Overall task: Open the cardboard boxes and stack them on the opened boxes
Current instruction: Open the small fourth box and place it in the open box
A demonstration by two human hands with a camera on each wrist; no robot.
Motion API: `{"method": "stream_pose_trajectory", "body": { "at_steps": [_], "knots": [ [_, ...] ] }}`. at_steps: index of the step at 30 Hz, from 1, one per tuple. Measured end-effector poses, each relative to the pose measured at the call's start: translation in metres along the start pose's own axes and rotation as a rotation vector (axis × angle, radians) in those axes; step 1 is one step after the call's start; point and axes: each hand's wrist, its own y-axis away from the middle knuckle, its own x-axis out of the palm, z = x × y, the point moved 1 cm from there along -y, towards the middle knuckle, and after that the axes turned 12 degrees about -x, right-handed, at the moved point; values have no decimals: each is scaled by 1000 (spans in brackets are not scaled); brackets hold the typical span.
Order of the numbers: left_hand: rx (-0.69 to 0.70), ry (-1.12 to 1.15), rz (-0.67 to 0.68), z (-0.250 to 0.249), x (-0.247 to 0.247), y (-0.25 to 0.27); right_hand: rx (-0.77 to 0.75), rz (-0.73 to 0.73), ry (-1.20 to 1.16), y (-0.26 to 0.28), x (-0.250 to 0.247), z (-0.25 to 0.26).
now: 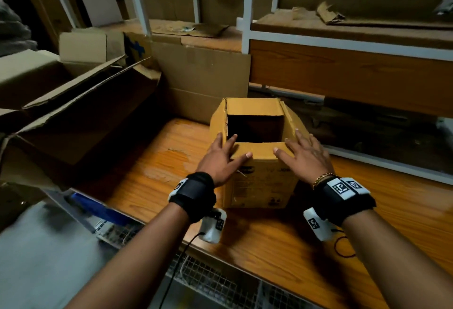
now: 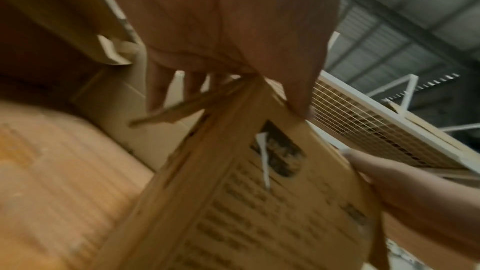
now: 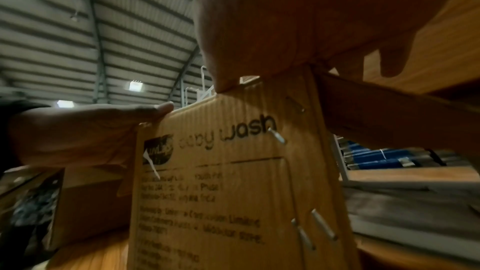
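Your wooden surface (image 1: 282, 240) carries the opened cardboard boxes (image 1: 73, 102) at left and a small baby-wash box (image 1: 259, 178) before you, top open. Your left hand (image 1: 219, 159) and right hand (image 1: 307, 155) press its near corners, fingers (image 1: 300, 137) spread flat.

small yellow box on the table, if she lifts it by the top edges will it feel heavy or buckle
Probably light: the small yellow box looks dark and empty inside. Its open top could flex under the left hand and right hand. Stapled seams suggest the walls hold.
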Motion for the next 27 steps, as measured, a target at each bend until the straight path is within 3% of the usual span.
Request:
{"method": "stream_pose_trajectory", "body": {
  "at_steps": [4, 7, 9, 11, 14, 16, 18, 20, 24, 25, 27],
  "knots": [
    [0, -11, 13, 11, -4, -10, -77, 173, 157, -16, -9, 4],
    [18, -35, 36, 12, -7, -11, -31, 355, 184, -38, -23, 11],
    [24, -26, 54, 11, -5, -9, 4, 342, 174, -49, -33, 14],
    [37, 42, 74, 13, -3, -8, 59, 174, -37, -56, -50, 17],
    [102, 302, 122, 16, -7, -3, 104, -51, -648, -50, -79, 14],
    [41, 660, 224, 13, -14, 0, 122, -52, -862, -34, -91, 1],
    [-32, 895, 335, 10, -16, 2, 76, 71, -977, -19, -92, -15],
    [-37, 852, 360, 7, -16, 2, 1, 241, -902, -5, -82, -29],
    [79, 337, 260, 9, -11, -2, -228, 524, -391, 19, -54, -35],
    [87, 268, 230, 10, -9, -3, -251, 519, -229, 22, -44, -35],
    [98, 183, 156, 8, -8, -1, -227, 342, 6, 30, -26, -25]
  ]
}}
